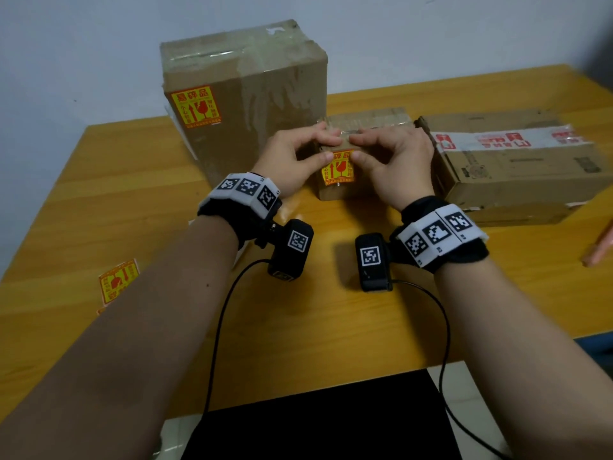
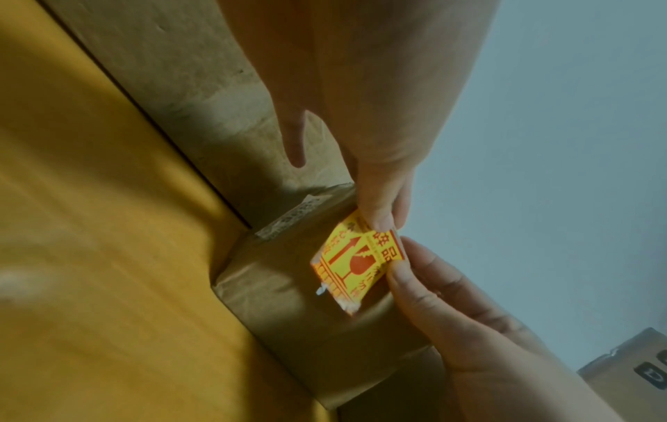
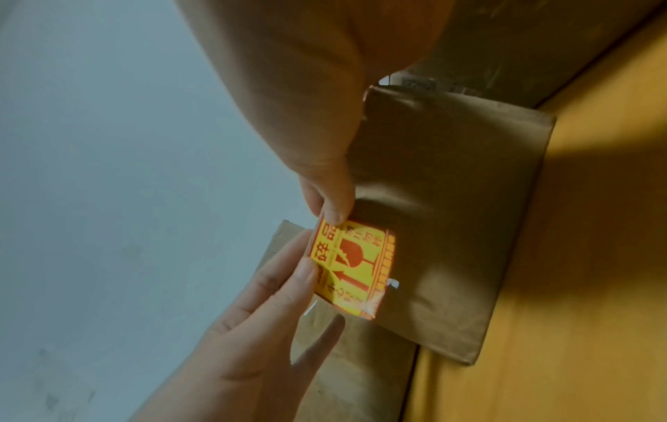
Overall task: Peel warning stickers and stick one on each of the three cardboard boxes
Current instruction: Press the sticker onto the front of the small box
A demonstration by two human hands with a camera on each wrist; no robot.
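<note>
A small cardboard box [image 1: 365, 126] stands mid-table with a yellow and red warning sticker [image 1: 338, 171] on its front face. My left hand [image 1: 328, 147] pinches the sticker's upper left corner at the box's top edge, thumb on the front and fingers curled over the top. My right hand [image 1: 356, 147] does the same at the upper right corner. In the left wrist view the sticker [image 2: 355, 265] lies on the box face under both thumbs. The tall box [image 1: 245, 104] behind on the left bears a sticker [image 1: 195, 107]. A flat box [image 1: 517, 167] lies to the right.
A sheet with a yellow sticker [image 1: 117, 282] lies on the wooden table [image 1: 331, 327] near its left edge. Red and white tape [image 1: 504, 141] runs across the flat box. Another person's fingertips [image 1: 600, 250] show at the right edge. Wrist-camera cables hang over the table's front edge.
</note>
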